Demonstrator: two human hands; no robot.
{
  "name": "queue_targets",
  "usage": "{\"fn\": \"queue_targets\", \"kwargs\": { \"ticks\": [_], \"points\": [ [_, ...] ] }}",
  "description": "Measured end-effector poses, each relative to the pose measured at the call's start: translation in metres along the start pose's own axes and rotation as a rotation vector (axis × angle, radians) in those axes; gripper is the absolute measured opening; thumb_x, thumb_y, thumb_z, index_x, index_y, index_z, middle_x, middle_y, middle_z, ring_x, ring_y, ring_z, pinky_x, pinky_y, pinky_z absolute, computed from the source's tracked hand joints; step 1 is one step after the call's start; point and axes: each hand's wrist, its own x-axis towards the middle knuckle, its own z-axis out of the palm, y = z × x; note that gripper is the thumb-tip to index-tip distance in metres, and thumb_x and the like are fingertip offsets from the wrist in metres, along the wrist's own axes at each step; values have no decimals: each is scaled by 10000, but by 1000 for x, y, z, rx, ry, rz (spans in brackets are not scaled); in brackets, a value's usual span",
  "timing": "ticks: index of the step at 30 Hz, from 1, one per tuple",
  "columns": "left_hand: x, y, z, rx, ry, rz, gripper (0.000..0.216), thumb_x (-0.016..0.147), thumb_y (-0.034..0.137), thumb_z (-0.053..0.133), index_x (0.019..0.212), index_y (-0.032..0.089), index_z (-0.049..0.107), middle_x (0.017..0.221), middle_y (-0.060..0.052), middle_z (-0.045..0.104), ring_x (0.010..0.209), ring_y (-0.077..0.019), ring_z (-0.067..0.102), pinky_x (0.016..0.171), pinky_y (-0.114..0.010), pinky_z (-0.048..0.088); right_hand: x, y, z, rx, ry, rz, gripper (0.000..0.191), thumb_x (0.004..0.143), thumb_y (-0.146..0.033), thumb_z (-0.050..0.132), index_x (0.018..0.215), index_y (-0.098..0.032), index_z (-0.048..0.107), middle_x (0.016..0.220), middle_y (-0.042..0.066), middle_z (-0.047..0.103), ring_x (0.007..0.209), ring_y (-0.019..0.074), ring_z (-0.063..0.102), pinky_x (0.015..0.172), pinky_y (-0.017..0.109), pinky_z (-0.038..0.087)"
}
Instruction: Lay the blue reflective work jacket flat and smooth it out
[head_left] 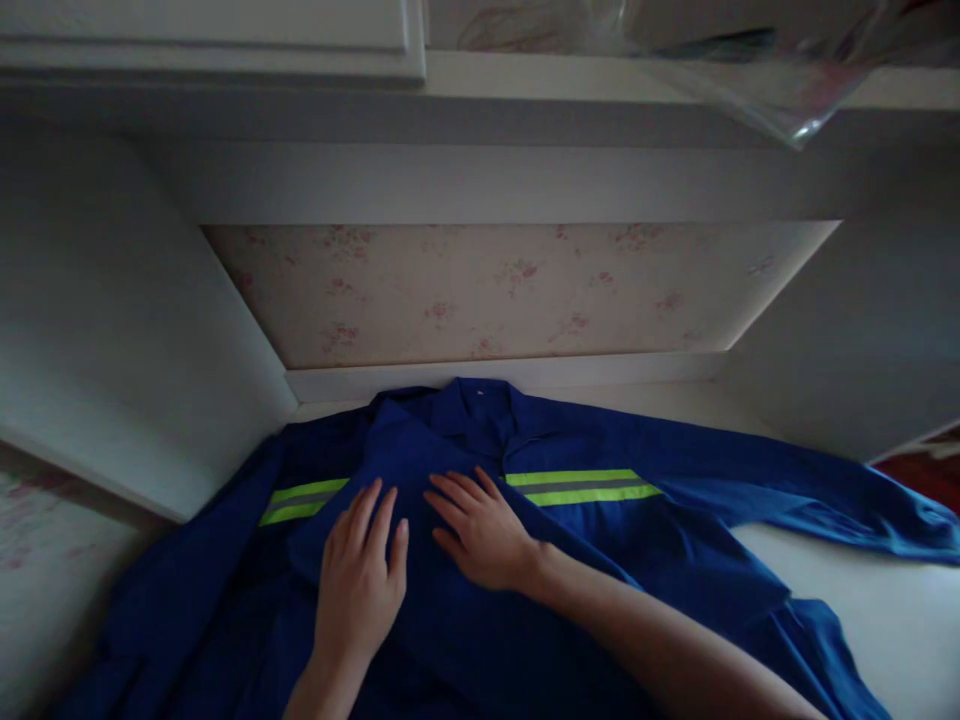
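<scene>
A blue jacket [570, 560] with a yellow-green stripe [577, 487] lies spread on a white desk [885, 610], its collar [480, 410] toward the floral back wall [495, 295]. Both hands rest flat on the jacket just below the collar, fingers extended, gripping nothing: the left hand [361, 580] beside the right hand [480, 530], nearly touching.

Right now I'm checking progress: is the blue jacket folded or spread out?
Mostly spread: the blue jacket lies flat, one sleeve stretched right, collar up. Left hand and right hand press flat on its chest.
</scene>
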Motion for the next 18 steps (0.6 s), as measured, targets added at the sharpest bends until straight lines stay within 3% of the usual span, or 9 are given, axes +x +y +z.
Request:
{"fn": "queue_targets", "kwargs": {
  "ticks": [3, 7, 9, 11, 12, 14, 15, 17, 18],
  "points": [
    [6, -2, 30, 125, -216, 22, 549, 974, 433, 378, 1442, 164, 476, 1516, -120, 460, 1407, -359, 380, 1136, -580, 296, -67, 11, 8, -25, -161, 96, 521, 1026, -438, 351, 1515, -258, 355, 1613, 46, 272, 1493, 262, 203, 1226, 564, 96],
    [9, -18, 51, 203, -340, -46, 623, 958, 503, 331, 1479, 175, 429, 1556, -94, 398, 1432, -390, 329, 1143, -603, 273, -140, 20, -21, 110, -264, 269, 520, 1028, -451, 337, 1527, -308, 325, 1625, 14, 212, 1508, 263, 133, 1223, 578, 20],
    [7, -21, 52, 208, -354, -62, 637, 955, 518, 295, 1484, 186, 419, 1565, -80, 384, 1437, -378, 326, 1146, -592, 276, -171, 25, -47, 286, -319, 334, 498, 1002, -467, 409, 1464, -291, 458, 1597, 35, 303, 1488, 299, 208, 1224, 566, 71],
    [6, -21, 51, 212, -357, -63, 653, 952, 529, 263, 1484, 185, 419, 1569, -78, 378, 1435, -366, 333, 1149, -585, 274, -200, 41, -73, 576, -272, 465, 481, 964, -527, 466, 1312, -238, 631, 1412, 83, 575, 1341, 318, 479, 1173, 513, 301],
    [5, -20, 50, 216, -354, -58, 663, 949, 531, 251, 1482, 176, 422, 1568, -83, 378, 1434, -363, 336, 1152, -582, 269, -215, 56, -85, 726, -154, 580, 491, 938, -567, 491, 1219, -215, 685, 1243, 94, 687, 1173, 300, 621, 1076, 468, 442],
    [4, -19, 51, 220, -341, -50, 678, 944, 530, 239, 1474, 156, 433, 1561, -95, 388, 1429, -359, 346, 1154, -575, 265, -248, 95, -104, 934, 276, 891, 495, 877, -615, 556, 1090, -193, 704, 969, 82, 742, 812, 228, 710, 796, 368, 585],
    [4, -19, 52, 218, -332, -52, 682, 941, 532, 242, 1470, 151, 439, 1557, -98, 396, 1424, -356, 354, 1154, -571, 267, -266, 119, -112, 949, 564, 1035, 463, 821, -603, 630, 1035, -197, 691, 955, 76, 728, 719, 195, 691, 693, 324, 588],
    [4, -20, 54, 204, -323, -60, 682, 937, 542, 257, 1464, 155, 451, 1547, -96, 413, 1411, -356, 374, 1146, -570, 279, -304, 167, -126, 910, 1013, 1265, 374, 722, -476, 745, 975, -216, 653, 990, 72, 687, 734, 188, 690, 644, 288, 584],
    [4, -20, 55, 194, -321, -61, 682, 935, 548, 266, 1461, 158, 456, 1544, -95, 418, 1406, -358, 381, 1142, -571, 284, -323, 188, -133, 859, 1130, 1348, 343, 739, -440, 707, 996, -231, 619, 1021, 72, 657, 727, 180, 688, 637, 291, 588]
  ]
}}
